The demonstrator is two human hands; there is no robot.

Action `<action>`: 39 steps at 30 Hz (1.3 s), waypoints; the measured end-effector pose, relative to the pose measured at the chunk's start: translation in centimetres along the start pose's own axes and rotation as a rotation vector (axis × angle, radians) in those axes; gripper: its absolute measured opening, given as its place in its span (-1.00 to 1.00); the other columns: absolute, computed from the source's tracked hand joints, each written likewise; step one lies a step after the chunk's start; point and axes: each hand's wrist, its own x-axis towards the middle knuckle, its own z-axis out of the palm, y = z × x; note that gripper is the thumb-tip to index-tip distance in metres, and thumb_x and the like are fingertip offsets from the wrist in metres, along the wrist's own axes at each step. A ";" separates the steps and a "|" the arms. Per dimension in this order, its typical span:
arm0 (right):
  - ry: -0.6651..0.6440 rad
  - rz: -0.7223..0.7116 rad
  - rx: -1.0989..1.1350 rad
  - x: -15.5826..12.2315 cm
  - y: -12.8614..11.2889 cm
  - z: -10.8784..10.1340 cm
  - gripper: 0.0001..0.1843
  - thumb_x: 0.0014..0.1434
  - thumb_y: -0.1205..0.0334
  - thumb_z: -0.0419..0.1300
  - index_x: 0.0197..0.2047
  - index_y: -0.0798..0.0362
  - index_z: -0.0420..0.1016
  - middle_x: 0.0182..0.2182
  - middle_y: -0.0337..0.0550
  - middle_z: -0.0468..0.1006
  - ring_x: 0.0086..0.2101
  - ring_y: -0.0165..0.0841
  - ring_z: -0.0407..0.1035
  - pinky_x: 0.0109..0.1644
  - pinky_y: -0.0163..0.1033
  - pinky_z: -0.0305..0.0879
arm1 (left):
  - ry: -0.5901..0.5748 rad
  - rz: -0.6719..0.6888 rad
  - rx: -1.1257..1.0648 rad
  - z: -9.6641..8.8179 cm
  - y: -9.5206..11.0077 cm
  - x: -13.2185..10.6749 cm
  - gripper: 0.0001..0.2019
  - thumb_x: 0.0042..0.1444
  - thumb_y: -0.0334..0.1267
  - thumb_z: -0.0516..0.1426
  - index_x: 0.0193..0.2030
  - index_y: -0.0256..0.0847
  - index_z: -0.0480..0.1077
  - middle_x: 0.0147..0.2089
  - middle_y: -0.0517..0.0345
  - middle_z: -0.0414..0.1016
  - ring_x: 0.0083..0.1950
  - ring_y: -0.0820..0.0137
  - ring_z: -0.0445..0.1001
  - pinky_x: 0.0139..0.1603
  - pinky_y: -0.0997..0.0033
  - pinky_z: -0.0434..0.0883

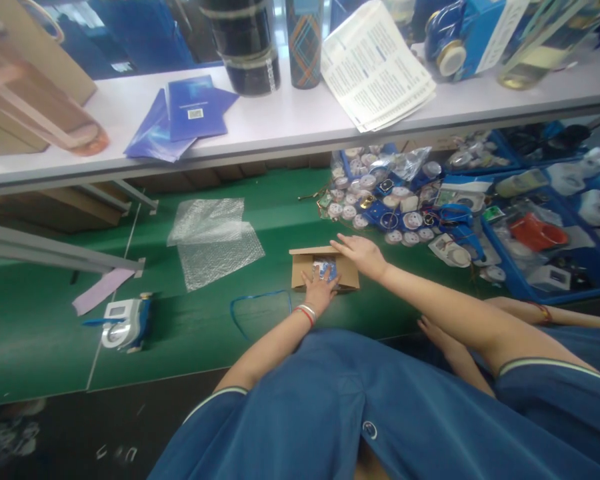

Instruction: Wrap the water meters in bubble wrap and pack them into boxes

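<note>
A small cardboard box (349, 275) lies on the green table in front of me, its lid flap raised at the far side. Inside it something blue and white (330, 268) shows, partly hidden by my fingers. My left hand (320, 291) reaches into the box with fingers spread, pressing on the contents. My right hand (364, 256) rests with stretched fingers at the raised flap on the box's far right edge. Just left of the box a loop of blue strap (250, 297) lies on the table.
Bubble wrap sheets (215, 243) and a water meter (125, 323) lie to the left. Many meter parts (380, 200) and blue bins (540, 293) crowd the right. A shelf (260, 127) spans the back, holding blue booklets (195, 110) and papers (377, 70). Another person's hand (437, 333) is at right.
</note>
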 end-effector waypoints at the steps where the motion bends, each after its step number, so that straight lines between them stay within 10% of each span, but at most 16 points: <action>1: 0.035 0.000 0.008 -0.8 -0.6 0.4 -0.43 0.28 0.42 -0.10 0.32 -0.11 0.14 0.31 -0.16 0.10 0.21 -0.16 0.12 0.29 0.04 0.02 | 0.007 -0.003 -0.003 0.0 0.0 0.0 -0.39 0.12 -0.15 0.15 0.30 0.25 0.07 0.42 0.10 -0.05 0.41 -0.14 -0.21 0.14 -0.61 -0.31; 9: -0.194 0.049 0.319 -0.1 -0.5 -0.5 -0.53 0.29 0.05 0.01 0.22 -0.03 0.32 0.11 -0.13 0.42 0.06 -0.16 0.33 0.14 -0.03 0.26 | 0.034 0.015 0.014 -0.2 0.0 -0.3 -0.40 0.12 -0.14 0.16 0.29 0.21 0.10 0.41 0.09 -0.05 0.40 -0.14 -0.22 0.14 -0.62 -0.31; 14: -0.405 0.004 0.377 0.8 0.2 1.4 -0.25 -0.10 0.07 0.39 0.18 -0.08 0.36 0.16 -0.11 0.36 0.09 -0.07 0.30 0.15 -0.01 0.24 | -0.056 -0.012 0.008 -0.5 0.3 -0.1 -0.52 0.17 -0.12 0.10 0.25 0.07 0.20 0.25 -0.07 0.26 0.29 -0.05 0.14 0.19 -0.40 0.04; 23: -0.111 0.029 0.230 -4.6 -2.0 7.5 -0.43 0.17 0.21 0.20 0.24 -0.23 0.26 0.29 -0.16 0.14 0.27 -0.03 -0.03 0.30 0.18 -0.03 | 0.183 0.332 -0.137 -3.2 -3.5 -6.4 -0.56 0.27 -0.37 -0.08 0.28 -0.12 0.15 0.30 -0.04 0.21 0.36 0.30 0.09 0.35 0.03 0.09; 29: -0.087 0.048 0.184 -5.3 -2.2 9.9 -0.38 0.13 0.19 0.24 0.25 -0.27 0.23 0.33 -0.20 0.03 0.31 -0.02 -0.19 0.32 0.25 -0.13 | 0.069 0.271 0.048 -5.4 -7.7 -2.2 -0.37 0.13 -0.17 0.16 0.33 -0.14 0.08 0.40 -0.12 -0.03 0.43 0.09 -0.16 0.36 -0.11 -0.06; 39: -0.054 0.081 0.213 -5.6 -3.4 9.4 -0.39 0.16 0.12 0.20 0.27 -0.25 0.18 0.35 -0.26 -0.06 0.33 -0.06 -0.28 0.35 0.24 -0.23 | -0.053 0.298 0.096 -4.9 -8.4 -0.9 -0.40 0.16 -0.09 0.13 0.32 -0.02 0.10 0.41 -0.09 -0.04 0.44 0.10 -0.17 0.35 -0.10 -0.07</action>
